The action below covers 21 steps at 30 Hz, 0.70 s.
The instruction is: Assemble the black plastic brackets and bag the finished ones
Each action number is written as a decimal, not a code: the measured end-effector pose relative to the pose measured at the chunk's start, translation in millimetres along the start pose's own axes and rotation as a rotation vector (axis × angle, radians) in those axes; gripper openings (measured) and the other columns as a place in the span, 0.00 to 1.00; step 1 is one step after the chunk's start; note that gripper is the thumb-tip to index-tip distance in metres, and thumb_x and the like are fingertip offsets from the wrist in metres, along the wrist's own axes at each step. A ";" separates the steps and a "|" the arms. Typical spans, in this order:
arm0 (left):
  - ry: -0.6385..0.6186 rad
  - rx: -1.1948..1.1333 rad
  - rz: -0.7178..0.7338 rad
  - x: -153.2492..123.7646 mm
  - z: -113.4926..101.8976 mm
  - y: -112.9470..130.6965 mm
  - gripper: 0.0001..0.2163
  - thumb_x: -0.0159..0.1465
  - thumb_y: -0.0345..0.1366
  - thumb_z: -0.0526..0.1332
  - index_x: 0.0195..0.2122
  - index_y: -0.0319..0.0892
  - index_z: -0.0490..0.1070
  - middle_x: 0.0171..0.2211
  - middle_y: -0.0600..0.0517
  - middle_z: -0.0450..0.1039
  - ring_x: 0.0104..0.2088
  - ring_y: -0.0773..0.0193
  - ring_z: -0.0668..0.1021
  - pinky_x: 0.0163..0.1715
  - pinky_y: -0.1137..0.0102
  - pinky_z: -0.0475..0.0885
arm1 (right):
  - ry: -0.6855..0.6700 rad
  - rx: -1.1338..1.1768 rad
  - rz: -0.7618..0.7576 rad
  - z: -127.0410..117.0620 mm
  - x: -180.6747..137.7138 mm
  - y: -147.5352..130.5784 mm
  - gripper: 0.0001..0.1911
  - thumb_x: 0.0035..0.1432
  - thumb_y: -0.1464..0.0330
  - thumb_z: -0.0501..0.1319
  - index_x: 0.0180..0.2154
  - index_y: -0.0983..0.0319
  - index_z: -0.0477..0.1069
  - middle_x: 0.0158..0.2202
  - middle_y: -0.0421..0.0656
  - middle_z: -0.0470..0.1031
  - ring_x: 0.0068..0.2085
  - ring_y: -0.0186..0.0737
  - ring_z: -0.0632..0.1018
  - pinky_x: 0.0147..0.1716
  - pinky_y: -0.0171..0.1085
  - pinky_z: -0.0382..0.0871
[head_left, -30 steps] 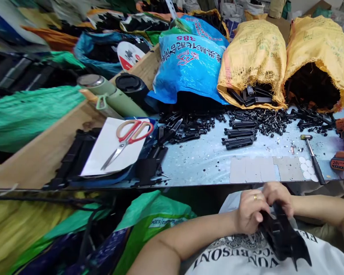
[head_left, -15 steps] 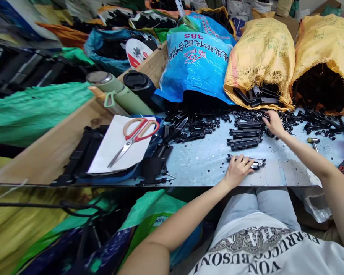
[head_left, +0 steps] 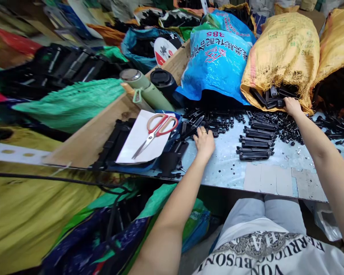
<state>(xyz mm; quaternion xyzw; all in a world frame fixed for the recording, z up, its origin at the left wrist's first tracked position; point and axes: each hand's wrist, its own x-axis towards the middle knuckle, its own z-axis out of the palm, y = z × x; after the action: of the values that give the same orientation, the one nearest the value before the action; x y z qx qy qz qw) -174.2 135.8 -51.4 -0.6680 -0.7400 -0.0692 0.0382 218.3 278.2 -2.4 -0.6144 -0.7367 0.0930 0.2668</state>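
My right hand (head_left: pixel 293 107) is at the mouth of the middle yellow woven sack (head_left: pixel 283 53), its fingers closed on the end of a long black plastic part (head_left: pixel 276 104). Over the left side of the table, my left hand (head_left: pixel 204 145) has its fingers apart beside a heap of small black plastic pieces (head_left: pixel 215 124); a ring shows on one finger. Between the hands lies a row of several long black plastic parts (head_left: pixel 255 154), set side by side. Loose screws and small black pieces (head_left: pixel 291 128) are scattered below the sack.
Red-handled scissors (head_left: pixel 157 131) rest on white paper (head_left: pixel 126 151) at the left. A green flask (head_left: pixel 149 89) and a black-lidded cup (head_left: pixel 163 82) stand by the wooden board (head_left: pixel 88 130). A blue sack (head_left: pixel 218 65) is at the back. Flat cardboard pieces (head_left: pixel 268 179) line the front edge.
My left hand has left the black and silver part by the front edge and moved left to the heap. One more part now shows in the row. My right hand has moved up to the sack mouth.
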 end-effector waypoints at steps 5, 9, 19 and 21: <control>0.053 -0.149 0.103 -6.9 8.7 -7.2 0.09 0.58 0.26 0.52 0.39 0.37 0.66 0.54 0.36 0.62 0.59 0.46 0.60 0.54 0.53 0.58 | 0.112 0.223 -0.085 -10.1 -34.4 -27.4 0.21 0.55 0.62 0.60 0.47 0.68 0.64 0.47 0.51 0.66 0.48 0.41 0.69 0.50 0.42 0.60; 0.081 -0.519 0.045 -34.4 -6.5 25.0 0.04 0.61 0.35 0.55 0.35 0.40 0.63 0.37 0.44 0.70 0.42 0.54 0.73 0.42 0.62 0.67 | 0.007 0.543 0.095 -7.1 -106.2 -59.3 0.23 0.60 0.59 0.49 0.53 0.63 0.58 0.40 0.44 0.70 0.31 0.34 0.73 0.31 0.36 0.69; -0.259 -1.418 0.248 -127.8 -35.9 152.3 0.18 0.64 0.41 0.54 0.54 0.42 0.58 0.30 0.55 0.69 0.19 0.74 0.69 0.21 0.76 0.66 | -0.330 1.315 0.470 8.4 -243.3 -118.5 0.30 0.55 0.50 0.56 0.55 0.57 0.59 0.27 0.37 0.70 0.21 0.32 0.73 0.20 0.33 0.70; -0.147 -1.326 0.306 -131.6 -40.9 156.4 0.17 0.65 0.39 0.54 0.54 0.41 0.63 0.34 0.51 0.71 0.27 0.70 0.74 0.29 0.73 0.70 | -0.308 1.249 0.363 5.4 -251.2 -114.5 0.34 0.54 0.52 0.59 0.59 0.56 0.56 0.29 0.37 0.70 0.23 0.32 0.73 0.22 0.33 0.72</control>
<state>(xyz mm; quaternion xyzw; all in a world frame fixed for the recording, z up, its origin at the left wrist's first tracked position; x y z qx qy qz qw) -6.4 15.5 -22.5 -0.6504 -0.4392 -0.4560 -0.4198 143.4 13.4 -23.8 -0.4386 -0.4591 0.6321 0.4442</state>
